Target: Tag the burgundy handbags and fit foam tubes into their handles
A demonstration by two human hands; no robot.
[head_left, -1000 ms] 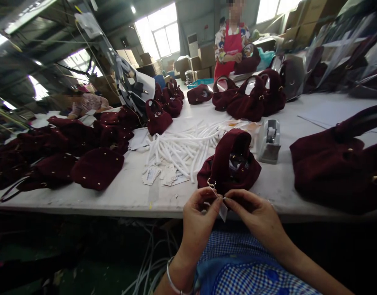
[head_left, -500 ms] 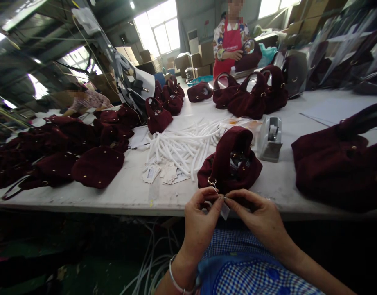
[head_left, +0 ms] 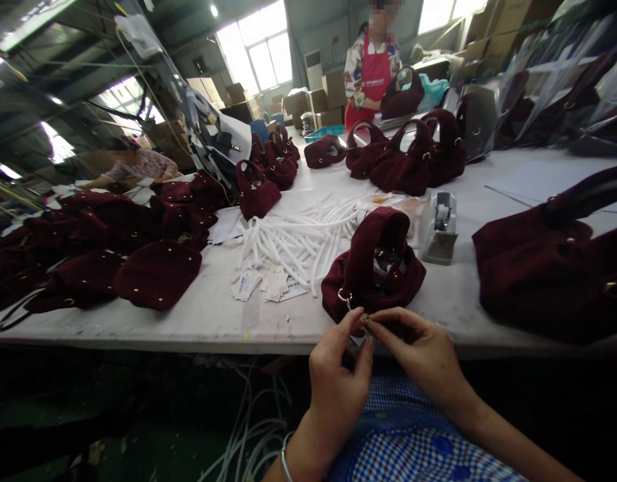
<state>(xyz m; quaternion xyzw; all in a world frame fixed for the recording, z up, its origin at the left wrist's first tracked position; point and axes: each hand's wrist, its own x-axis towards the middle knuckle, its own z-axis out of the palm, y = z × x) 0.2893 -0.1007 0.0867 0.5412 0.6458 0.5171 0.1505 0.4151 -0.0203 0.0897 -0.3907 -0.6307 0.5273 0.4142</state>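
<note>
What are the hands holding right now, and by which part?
The right hand seems to pinch the thin string below the gold ring on the bag; whether the left hand also grips it cannot be told.

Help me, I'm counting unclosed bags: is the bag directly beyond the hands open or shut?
Open. Beneath its raised handle, the burgundy bag gapes, with pale crumpled material showing inside.

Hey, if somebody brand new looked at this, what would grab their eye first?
Probably the tangle of white tubes mid-table, bright among burgundy handbags. Next, near the front edge, the left hand and right hand meet beside a white cord hanging from the nearest bag's gold ring. Beyond, a co-worker's red apron stands out at the far side.
</note>
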